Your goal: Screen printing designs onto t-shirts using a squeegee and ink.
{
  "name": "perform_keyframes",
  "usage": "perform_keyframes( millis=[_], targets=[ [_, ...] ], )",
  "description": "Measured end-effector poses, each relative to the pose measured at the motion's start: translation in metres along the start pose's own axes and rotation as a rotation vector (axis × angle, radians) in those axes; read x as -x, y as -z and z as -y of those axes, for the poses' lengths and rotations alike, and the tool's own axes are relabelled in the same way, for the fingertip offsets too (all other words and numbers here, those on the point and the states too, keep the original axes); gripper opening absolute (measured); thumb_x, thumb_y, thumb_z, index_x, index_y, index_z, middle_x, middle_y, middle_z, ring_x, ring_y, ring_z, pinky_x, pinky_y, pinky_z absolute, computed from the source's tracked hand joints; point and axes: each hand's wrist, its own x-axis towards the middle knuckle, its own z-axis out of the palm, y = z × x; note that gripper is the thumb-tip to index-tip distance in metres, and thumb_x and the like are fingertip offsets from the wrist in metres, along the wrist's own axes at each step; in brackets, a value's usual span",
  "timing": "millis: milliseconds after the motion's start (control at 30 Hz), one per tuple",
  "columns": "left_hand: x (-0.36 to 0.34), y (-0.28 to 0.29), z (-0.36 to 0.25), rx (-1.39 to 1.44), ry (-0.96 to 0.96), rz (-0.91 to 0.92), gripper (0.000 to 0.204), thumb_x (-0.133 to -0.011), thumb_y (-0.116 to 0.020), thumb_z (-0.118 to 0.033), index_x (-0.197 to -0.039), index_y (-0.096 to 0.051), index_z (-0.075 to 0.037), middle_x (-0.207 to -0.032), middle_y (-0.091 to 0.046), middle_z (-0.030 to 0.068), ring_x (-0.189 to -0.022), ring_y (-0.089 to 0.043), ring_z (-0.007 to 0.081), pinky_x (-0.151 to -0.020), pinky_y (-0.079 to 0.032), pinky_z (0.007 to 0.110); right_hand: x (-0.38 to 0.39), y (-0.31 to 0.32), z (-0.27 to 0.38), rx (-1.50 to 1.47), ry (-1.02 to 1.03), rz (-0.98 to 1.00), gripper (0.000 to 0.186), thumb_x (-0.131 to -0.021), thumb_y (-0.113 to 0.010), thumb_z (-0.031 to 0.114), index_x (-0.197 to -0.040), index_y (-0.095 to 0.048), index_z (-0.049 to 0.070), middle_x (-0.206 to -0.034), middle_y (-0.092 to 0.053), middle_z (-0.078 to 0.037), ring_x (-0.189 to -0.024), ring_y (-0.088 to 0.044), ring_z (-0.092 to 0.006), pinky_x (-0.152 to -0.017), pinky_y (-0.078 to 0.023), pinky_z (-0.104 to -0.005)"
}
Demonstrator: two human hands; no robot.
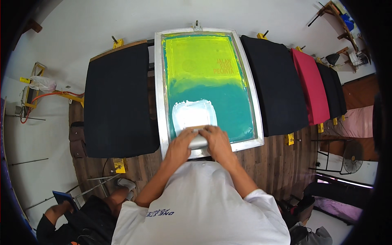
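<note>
Both hands grip a squeegee [199, 142] with a grey-silver body and a wooden-looking edge, at the near end of a screen-printing frame [249, 77]. My left hand [182, 141] closes round its left side and my right hand [217, 141] round its right side, thumbs close together. Just beyond the squeegee, a thick white ink patch [194, 113] lies on the mesh. The mesh [232, 106] is teal in the near half and bright yellow-green in the far half, with small lettering at the right. What lies beneath the frame is hidden.
A black fabric-covered board [116, 102] stands left of the frame. To the right are another black board [274, 85] and a red one [310, 87], with yellow clamps [290, 139]. At lower left, a seated person [96, 216] holds a blue flat object [64, 198]. A fan [352, 157] stands far right.
</note>
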Motion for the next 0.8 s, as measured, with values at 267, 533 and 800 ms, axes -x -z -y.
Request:
perform_keyframes(
  millis=[267,533,800],
  targets=[
    [-0.101,0.035,0.044,-0.061,0.075,0.089,0.043,-0.077,-0.059,0.008,-0.115,-0.069,-0.007,-0.101,-0.069,0.0224,-0.097,-0.066,0.0411,-0.087,-0.052,0.045,-0.116,-0.001,-0.033,0.027,0.027,0.135,0.043,-0.067,-0.065,-0.006,-0.105,-0.072,0.011,-0.101,-0.068,-0.015,-0.093,-0.066,-0.0375,-0.080,-0.054,-0.0467],
    [-0.090,0.027,0.050,-0.047,0.116,0.134,0.050,-0.073,-0.059,0.010,-0.118,-0.069,-0.009,-0.103,-0.070,0.0217,-0.096,-0.067,0.0406,-0.088,-0.053,0.045,-0.100,-0.010,-0.029,-0.015,0.044,0.029,0.045,-0.064,-0.065,-0.007,-0.105,-0.072,0.007,-0.097,-0.069,-0.017,-0.092,-0.065,-0.0386,-0.082,-0.054,-0.0463],
    [-0.114,0.056,0.047,-0.086,0.090,0.224,0.045,-0.071,-0.059,0.009,-0.111,-0.072,-0.006,-0.095,-0.070,0.0244,-0.092,-0.068,0.0406,-0.085,-0.053,0.044,-0.123,-0.002,-0.025,-0.037,0.017,0.112,0.039,-0.066,-0.068,-0.002,-0.104,-0.072,0.008,-0.096,-0.069,-0.017,-0.090,-0.066,-0.0382,-0.081,-0.054,-0.0468]
  ],
)
